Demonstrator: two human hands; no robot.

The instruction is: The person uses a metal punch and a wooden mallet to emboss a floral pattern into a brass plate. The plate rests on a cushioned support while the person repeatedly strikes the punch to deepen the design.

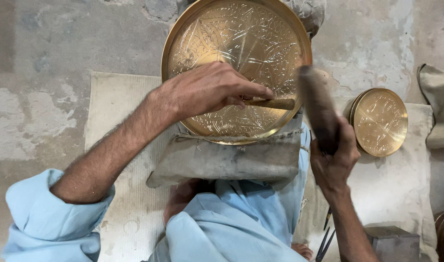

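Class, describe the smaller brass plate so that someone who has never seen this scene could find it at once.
Start from the large engraved brass plate propped on a grey cushion in the middle. Look right, past the right hand gripping a dark mallet. The smaller brass plate stands alone there, untouched and much smaller.
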